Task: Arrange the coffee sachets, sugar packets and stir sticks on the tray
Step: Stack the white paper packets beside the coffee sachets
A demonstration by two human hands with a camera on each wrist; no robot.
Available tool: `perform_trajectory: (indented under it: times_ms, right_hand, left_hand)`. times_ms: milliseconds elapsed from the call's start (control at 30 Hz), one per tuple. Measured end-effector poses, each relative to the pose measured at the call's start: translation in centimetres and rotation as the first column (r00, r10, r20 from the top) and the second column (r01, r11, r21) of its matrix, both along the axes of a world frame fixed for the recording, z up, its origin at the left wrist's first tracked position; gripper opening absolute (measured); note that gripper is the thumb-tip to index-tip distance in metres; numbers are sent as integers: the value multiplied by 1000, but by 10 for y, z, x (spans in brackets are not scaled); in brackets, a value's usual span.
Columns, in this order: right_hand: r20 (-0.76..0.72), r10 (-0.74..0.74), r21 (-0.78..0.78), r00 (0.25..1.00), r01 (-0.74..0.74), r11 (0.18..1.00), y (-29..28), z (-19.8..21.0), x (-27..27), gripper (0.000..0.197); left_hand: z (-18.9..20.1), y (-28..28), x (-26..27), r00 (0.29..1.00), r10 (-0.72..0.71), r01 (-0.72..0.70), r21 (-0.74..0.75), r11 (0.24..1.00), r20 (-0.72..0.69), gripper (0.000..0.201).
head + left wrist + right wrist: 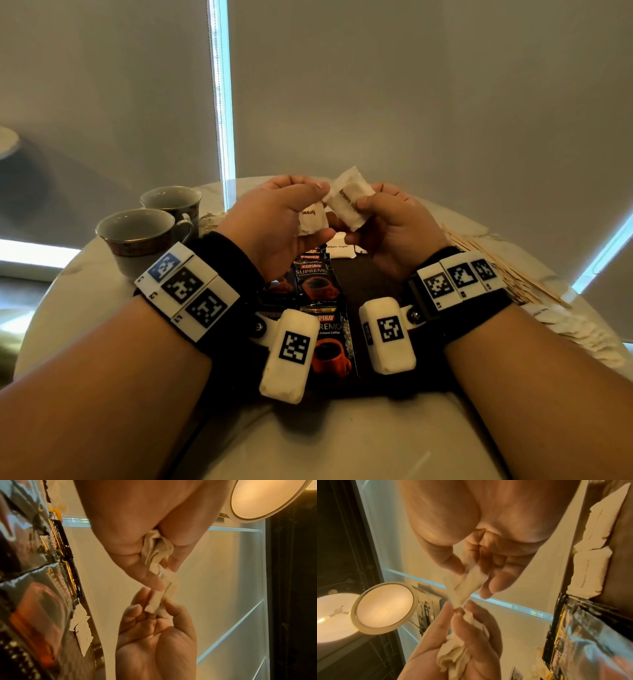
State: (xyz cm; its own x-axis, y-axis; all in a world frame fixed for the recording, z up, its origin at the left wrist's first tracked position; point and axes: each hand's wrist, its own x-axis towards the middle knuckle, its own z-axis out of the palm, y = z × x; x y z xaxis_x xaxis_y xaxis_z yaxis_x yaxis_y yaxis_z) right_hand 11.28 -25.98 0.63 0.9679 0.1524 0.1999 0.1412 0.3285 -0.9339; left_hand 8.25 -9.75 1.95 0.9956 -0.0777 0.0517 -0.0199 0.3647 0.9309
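Pinching 1 sugar packet per grip, left hand & right hand.

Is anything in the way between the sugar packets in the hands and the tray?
Nothing visible blocks the drop. The sugar packets hang above the tray, whose far end shows bare; coffee sachets fill its left side.

1. Round pale marble-look table.
2. At left on it: two gilt-rimmed cups, side by side.
3. At centre: dark tray.
4. At right: heap of wooden stir sticks, white packets just beside.
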Motion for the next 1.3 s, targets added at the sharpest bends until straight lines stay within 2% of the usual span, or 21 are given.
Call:
perform_trajectory:
  times_ms: [133, 200, 267, 300, 400, 533, 833, 1033, 1300]
  right_hand:
    - [-138, -281, 32, 950, 288, 957, -12, -6, 19, 14]
    - [-206, -419, -38, 884, 421, 906, -23, -12, 30, 9]
    - [-275, -518, -166, 810, 490, 856, -36, -21, 38, 3]
    - [-308, -527, -215, 792, 482, 850, -41, -26, 43, 2]
    - [-341, -480, -300, 808, 391, 870, -49, -39, 54, 16]
    - [-434, -509, -290, 743, 420, 860, -44, -39, 58, 9]
    - [-463, -510, -505, 725, 257, 824, -40, -31, 50, 18]
    - [-514, -477, -511, 713, 192, 838, -39, -32, 54, 29]
    - [-490, -473, -499, 732, 209, 841, -38, -30, 54, 23]
  left_hand:
    - [0, 3, 5, 997, 74, -75, -42, 996, -32, 7]
    - [0, 5, 6, 995, 91, -93, -61, 994, -42, 7]
    - [0, 7, 6, 994, 98, -101, -66, 993, -49, 6]
    - [-1, 7, 7, 994, 98, -101, -66, 993, -50, 5]
    - [-2, 7, 8, 994, 96, -98, -58, 993, -49, 5]
    - [-2, 6, 9, 994, 97, -99, -52, 994, -41, 5]
    - [-1, 7, 8, 994, 96, -99, -62, 993, -52, 4]
    - [-2, 7, 10, 993, 105, -109, -67, 992, -62, 6]
    - [-3, 6, 11, 992, 109, -113, -52, 992, -62, 6]
